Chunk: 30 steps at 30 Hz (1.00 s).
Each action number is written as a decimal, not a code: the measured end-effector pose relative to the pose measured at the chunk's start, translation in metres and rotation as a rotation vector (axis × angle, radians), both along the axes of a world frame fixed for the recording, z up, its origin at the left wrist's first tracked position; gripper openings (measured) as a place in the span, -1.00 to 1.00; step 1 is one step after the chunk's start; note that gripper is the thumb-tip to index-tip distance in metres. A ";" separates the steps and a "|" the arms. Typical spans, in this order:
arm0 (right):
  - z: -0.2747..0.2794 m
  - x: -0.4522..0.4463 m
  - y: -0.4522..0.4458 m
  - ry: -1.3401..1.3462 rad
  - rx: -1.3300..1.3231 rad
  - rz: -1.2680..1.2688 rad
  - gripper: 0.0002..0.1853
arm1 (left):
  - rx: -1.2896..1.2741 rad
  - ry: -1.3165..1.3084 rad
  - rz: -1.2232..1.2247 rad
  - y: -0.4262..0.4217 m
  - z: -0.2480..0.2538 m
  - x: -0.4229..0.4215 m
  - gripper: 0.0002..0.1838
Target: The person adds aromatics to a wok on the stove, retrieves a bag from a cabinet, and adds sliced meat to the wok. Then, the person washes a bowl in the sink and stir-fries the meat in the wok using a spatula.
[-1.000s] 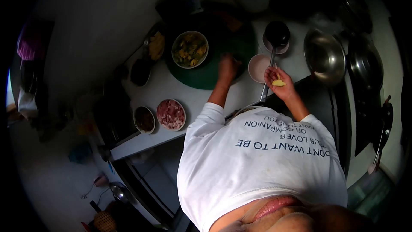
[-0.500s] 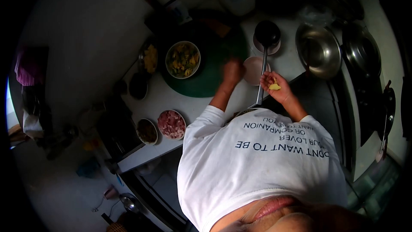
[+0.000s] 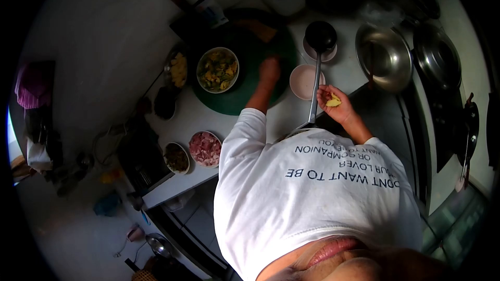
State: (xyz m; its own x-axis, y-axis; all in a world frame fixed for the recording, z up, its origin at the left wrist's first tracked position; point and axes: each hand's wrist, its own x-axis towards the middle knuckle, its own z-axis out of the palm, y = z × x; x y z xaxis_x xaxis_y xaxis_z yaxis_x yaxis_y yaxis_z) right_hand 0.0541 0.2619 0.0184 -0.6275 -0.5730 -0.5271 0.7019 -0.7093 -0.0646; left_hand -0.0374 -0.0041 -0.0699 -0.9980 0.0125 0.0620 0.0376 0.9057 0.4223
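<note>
My right hand (image 3: 336,103) is turned palm up near the counter's front edge, its fingers curled around pale yellow slices (image 3: 333,101). Close beside its fingertips runs the long metal handle of a black ladle (image 3: 320,36). The ladle's head rests over a small pink bowl (image 3: 328,54), and a second pink bowl (image 3: 302,82) lies under the handle. In shadow over the round green cutting board (image 3: 229,105) is my left hand (image 3: 269,68), fingers curled in; whatever they hold cannot be made out. Left of it, a white bowl of yellow-green chopped food (image 3: 217,71) stands on the board.
Bowls of raw pink meat (image 3: 205,149) and dark chopped food (image 3: 176,157) stand at the front left. Yellow pieces fill a metal bowl (image 3: 177,69) behind. A cleaver (image 3: 195,23) lies at the back. A steel basin (image 3: 388,60) and a pan lid (image 3: 438,54) are on the right.
My left hand has moved left and away from me, from beside the pink bowl to over the green board. My right hand stays almost still with the yellow slices.
</note>
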 end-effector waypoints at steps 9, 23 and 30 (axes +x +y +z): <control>0.001 0.005 0.000 0.071 0.008 -0.032 -0.64 | 0.640 -0.077 -0.421 0.086 0.129 0.063 -0.81; -0.017 0.018 0.075 0.094 -0.009 -0.289 -0.70 | -0.164 -0.094 -0.087 -0.014 -0.004 0.038 -0.82; -0.016 0.062 0.138 0.016 -0.040 -0.413 -0.70 | 0.175 0.093 -0.176 0.035 0.048 0.042 -0.90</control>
State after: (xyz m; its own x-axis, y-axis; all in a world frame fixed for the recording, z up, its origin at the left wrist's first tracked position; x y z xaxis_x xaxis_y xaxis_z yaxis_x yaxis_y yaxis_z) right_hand 0.1157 0.3997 0.0022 -0.8170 -0.2911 -0.4978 0.3570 -0.9332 -0.0402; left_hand 0.0050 0.0308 -0.0221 -0.9714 0.1660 0.1698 0.2337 0.7955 0.5590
